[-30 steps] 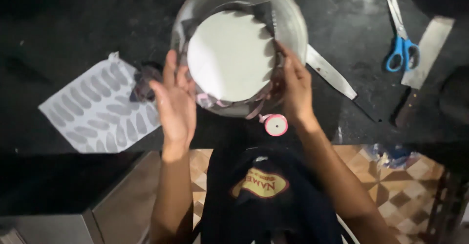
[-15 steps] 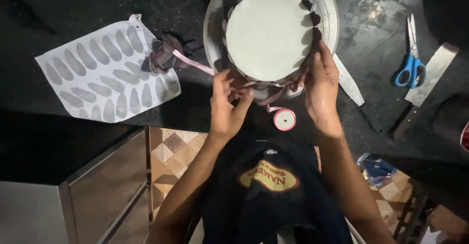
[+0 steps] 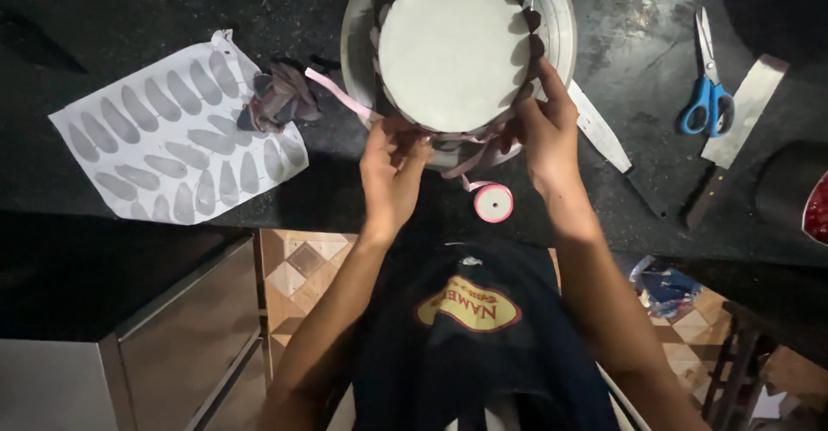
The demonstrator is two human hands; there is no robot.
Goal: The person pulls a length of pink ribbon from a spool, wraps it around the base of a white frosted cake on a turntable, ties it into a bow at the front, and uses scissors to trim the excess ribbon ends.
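Ribbon (image 3: 345,94): pink, thin, limp, probably slippery; best pinched at its ends.
Left hand (image 3: 390,165): pinched ribbon near cake (image 3: 453,47).
Right hand (image 3: 545,129): fingers pressed on cake's side.

White-topped round cake (image 3: 454,47) on its silver turntable (image 3: 561,17), pink ribbon (image 3: 345,96) at its base.
Cake sits flat, smooth pale top, dark scalloped pieces ringing its sides. The ribbon runs along the near edge, one end trailing left over the turntable rim, the other dropping to a small pink spool (image 3: 493,202) on the dark counter.
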